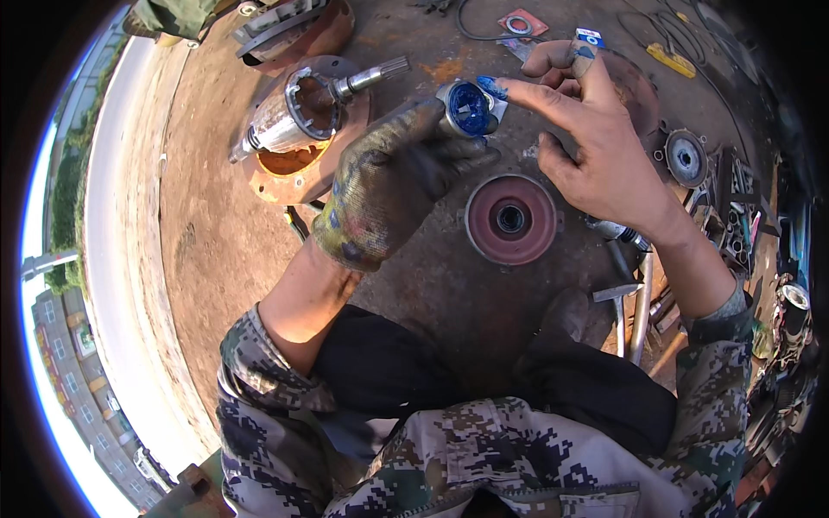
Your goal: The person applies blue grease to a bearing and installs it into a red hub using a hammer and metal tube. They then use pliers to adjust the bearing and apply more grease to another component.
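Blue grease: smeared on bare right fingers (518,91), pinched half-closed, holding nothing.
Left hand (389,181): gloved fingers wrapped round the cup (469,110), held above the floor (216,216).
Cup: small, stiff metal, likely slippery inside; grip outer rim.
Nearby: red disc (510,219), rotor (302,116).

Strong daylight fills the scene, and it seems to come from the upper right, because the right hand (604,155) is brightly lit on its back. The gloved left hand (389,186) is darker and shaded. The blue-smeared round part (469,109) is sharp and vivid. The fisheye lens bends the road (121,259) at the left rim, and the corners are black. The cluttered right edge is dim and hard to read.
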Tool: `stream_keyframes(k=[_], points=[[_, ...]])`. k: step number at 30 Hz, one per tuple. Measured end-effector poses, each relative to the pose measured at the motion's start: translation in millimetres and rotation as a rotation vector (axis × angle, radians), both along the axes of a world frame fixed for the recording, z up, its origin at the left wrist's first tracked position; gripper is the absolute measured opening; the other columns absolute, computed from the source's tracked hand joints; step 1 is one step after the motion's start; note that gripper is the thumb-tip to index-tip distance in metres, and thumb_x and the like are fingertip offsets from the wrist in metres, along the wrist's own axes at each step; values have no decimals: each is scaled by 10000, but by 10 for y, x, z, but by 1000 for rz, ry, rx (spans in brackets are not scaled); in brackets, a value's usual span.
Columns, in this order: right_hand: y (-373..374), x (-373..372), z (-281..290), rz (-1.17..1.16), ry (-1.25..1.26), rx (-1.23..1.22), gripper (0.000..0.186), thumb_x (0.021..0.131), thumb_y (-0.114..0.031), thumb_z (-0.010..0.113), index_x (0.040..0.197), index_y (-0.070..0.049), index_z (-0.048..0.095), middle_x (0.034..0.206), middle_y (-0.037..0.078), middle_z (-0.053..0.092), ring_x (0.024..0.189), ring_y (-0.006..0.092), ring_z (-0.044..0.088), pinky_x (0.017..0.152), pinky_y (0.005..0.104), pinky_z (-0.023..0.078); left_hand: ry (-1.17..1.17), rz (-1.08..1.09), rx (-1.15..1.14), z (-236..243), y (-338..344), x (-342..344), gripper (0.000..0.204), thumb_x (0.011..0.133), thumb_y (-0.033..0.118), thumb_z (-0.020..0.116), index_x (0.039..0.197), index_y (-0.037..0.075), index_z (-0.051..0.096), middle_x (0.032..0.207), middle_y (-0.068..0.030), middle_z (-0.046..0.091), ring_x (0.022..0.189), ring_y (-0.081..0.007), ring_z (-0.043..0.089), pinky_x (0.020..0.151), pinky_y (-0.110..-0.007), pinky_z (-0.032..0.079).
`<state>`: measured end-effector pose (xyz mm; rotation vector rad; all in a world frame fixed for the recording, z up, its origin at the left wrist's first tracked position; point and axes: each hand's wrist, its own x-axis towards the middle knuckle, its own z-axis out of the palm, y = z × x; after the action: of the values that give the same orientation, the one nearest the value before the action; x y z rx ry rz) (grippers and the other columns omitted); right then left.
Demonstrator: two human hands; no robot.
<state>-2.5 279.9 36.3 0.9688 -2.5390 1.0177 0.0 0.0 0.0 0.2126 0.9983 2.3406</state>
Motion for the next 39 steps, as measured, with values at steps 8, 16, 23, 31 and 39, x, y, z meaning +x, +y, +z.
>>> stream_keyframes(k=[8,16,23,31,39], points=[[11,-57,42,-95,600,379,633,849,37,727,1373,-311,797,1384,34,666,1259,263,590,1104,478,408,-137,-24,107,113,-44,-49,475,1138,368,588,1507,69,607,1384,-139,747,1294,-378,706,1150,-625,502],[-15,-76,71,-79,595,366,738,776,88,749,1392,-316,795,1389,38,635,1232,298,560,1064,445,444,-182,70,88,162,38,22,486,1142,366,585,1513,52,591,1380,-164,733,1327,-394,681,1173,-635,488],[-101,-93,116,-28,506,212,718,798,97,763,1365,-342,807,1397,51,627,1217,301,583,1037,419,451,-107,-36,156,99,10,-2,465,1145,405,562,1485,93,626,1323,-105,749,1195,-329,711,1083,-590,536],[38,-149,136,3,518,262,726,815,108,754,1376,-351,800,1402,61,623,1239,296,585,1029,426,466,-196,4,143,206,114,65,426,1148,425,540,1394,107,679,1225,-86,754,1019,-253,707,1008,-559,578],[43,-205,188,122,513,250,768,805,140,713,1365,-378,802,1419,56,626,1259,317,580,1050,463,493,-291,-20,187,321,162,129,433,1144,453,549,1367,112,695,1128,-95,766,924,-253,709,982,-556,598]])
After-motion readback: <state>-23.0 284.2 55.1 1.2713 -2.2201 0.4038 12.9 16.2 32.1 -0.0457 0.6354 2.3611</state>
